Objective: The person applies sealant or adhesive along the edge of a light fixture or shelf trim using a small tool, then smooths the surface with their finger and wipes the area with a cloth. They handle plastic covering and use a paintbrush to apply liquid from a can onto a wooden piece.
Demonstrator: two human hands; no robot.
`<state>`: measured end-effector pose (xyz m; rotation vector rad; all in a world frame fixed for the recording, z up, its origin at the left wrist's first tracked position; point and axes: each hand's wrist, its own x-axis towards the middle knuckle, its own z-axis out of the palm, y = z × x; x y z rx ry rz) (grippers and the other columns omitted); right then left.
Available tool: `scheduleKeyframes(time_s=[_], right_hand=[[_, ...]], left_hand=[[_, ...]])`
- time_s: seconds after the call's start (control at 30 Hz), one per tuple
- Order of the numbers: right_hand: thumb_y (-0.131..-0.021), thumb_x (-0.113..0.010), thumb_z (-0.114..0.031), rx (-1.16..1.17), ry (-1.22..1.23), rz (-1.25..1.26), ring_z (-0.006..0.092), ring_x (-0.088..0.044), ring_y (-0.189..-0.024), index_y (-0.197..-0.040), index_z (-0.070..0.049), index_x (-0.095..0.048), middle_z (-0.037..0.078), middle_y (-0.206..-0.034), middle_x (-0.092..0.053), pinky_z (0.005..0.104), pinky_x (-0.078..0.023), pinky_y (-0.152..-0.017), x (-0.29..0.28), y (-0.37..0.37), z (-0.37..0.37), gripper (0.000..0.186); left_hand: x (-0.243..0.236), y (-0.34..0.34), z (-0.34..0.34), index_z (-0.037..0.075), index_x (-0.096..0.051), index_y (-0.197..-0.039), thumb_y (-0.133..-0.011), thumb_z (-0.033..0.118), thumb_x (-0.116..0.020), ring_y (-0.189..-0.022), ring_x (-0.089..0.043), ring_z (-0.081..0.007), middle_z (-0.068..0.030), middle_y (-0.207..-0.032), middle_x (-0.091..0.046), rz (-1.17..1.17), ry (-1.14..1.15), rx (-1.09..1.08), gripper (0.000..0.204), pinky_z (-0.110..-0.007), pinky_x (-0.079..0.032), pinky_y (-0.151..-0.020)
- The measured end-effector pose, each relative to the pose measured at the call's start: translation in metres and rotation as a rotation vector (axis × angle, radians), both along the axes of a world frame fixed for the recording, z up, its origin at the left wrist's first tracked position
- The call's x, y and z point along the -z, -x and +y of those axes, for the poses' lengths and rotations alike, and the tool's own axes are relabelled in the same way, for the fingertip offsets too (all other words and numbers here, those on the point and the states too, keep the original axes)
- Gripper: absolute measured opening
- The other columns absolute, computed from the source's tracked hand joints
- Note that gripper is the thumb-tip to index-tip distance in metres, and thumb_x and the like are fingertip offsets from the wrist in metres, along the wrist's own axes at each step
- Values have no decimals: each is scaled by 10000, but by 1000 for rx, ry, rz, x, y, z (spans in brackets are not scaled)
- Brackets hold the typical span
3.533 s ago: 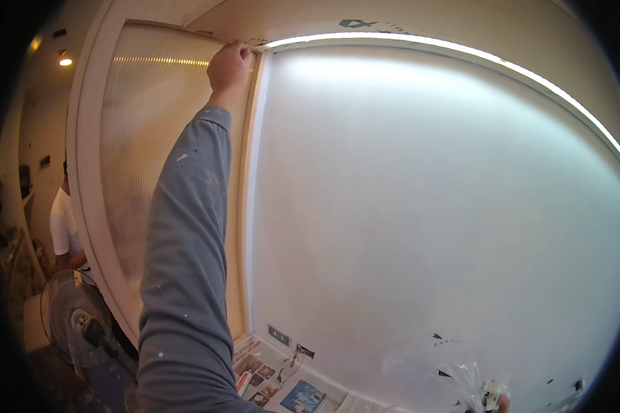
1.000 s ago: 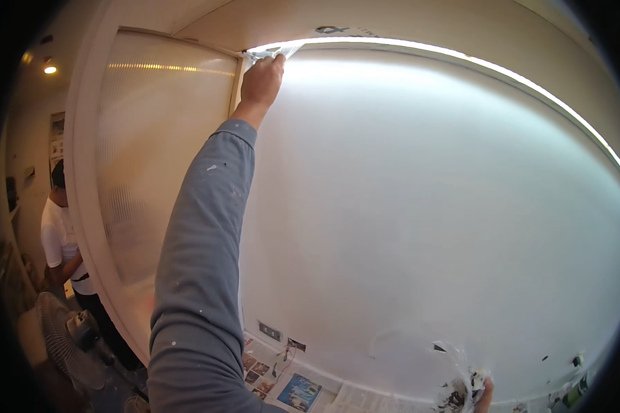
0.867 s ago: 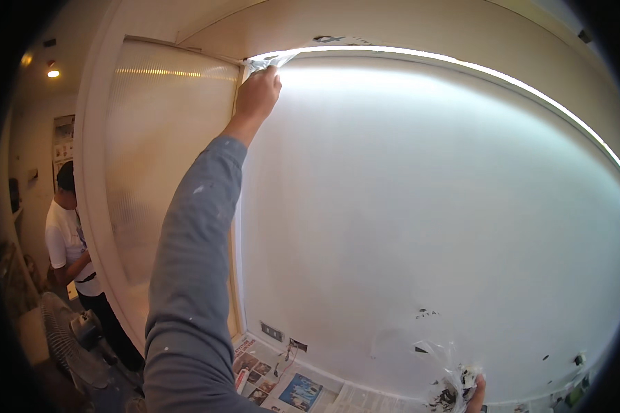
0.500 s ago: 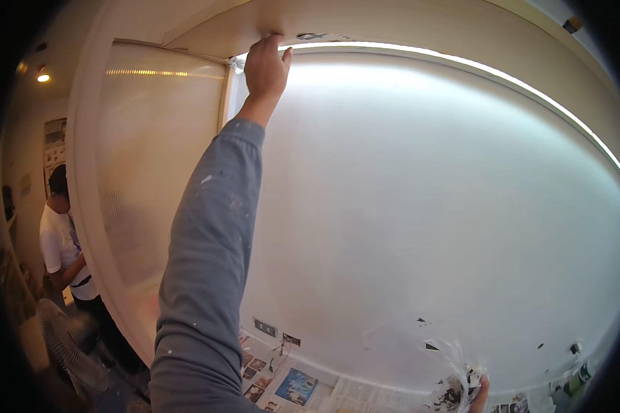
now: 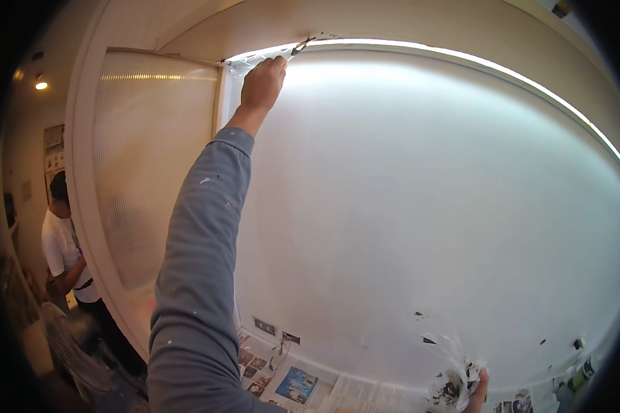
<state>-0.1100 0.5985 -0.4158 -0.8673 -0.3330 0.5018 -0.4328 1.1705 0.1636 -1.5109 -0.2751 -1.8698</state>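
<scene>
Left hand is reaching up to the overhead panel, near the left end of its rear edge. Fingers are closing in a pinch on clear film, which is stretching leftward along that edge to the wall's top-left corner. A dark patch is showing just above the fingertips; can't tell if it's on the film.

Right hand is sitting low, right of centre, partly out of frame. Visible fingers are curling around the right side of a wad of clear plastic with dark and white scraps; can't see the rest of the grip. Wad is showing in front of the bottom edge of the wall.

Light strip is glowing along the wall's top edge. Newspaper is lying along the bottom edge. Outlet box is sitting near the wall's bottom-left corner, wires hanging just right of it.

Left of the wall: ribbed pane in a pale frame. Beyond that, a person in white is standing behind a fan.
</scene>
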Motion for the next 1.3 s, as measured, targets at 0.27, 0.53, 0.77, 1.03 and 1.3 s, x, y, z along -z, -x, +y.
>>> scheduleKeyframes(time_s=[0.27,0.53,0.77,1.03,1.3], right_hand=[[-918,-543,-530,62,14,-6,320,-585,-1198,-1344,-35,-545,147,-1293,-617,470,-475,-1027,-9,30,-15,652],[-926,-523,-515,57,-25,91,354,-565,-1227,-1385,-37,-517,170,-1351,-582,489,-456,-1051,8,20,-40,663],[-929,-521,-491,89,-54,107,356,-554,-1235,-1379,-36,-517,171,-1345,-584,497,-447,-1058,17,27,-51,639],[-921,-534,-482,125,-42,105,353,-551,-1234,-1381,-36,-511,168,-1342,-583,494,-439,-1064,39,14,-57,641],[-919,-550,-475,122,-26,107,342,-557,-1220,-1380,-35,-509,158,-1323,-594,489,-436,-1063,37,27,-62,639]], left_hand=[[17,-11,-72,34,-642,-1003,-952,323,-597,-709,-689,-272,-112,-867,-690,-286,279,484,296,-394,-560,-661],[-61,-58,-116,36,-486,-958,-1032,245,-379,-787,-579,-226,-92,-893,-527,-264,862,2145,246,-459,-600,-700],[-41,-101,-92,70,-481,-884,-1033,160,-374,-628,-598,-216,-75,-788,-552,-396,688,1986,205,-394,-608,-661],[-15,-103,-77,69,-512,-908,-1051,224,-439,-645,-650,-230,-86,-823,-607,-338,672,1788,223,-357,-601,-608],[-30,-109,-110,-4,-229,-1485,-1010,607,-254,-1037,-590,-431,-248,-1326,-434,-302,836,2067,774,-530,-547,-915]])
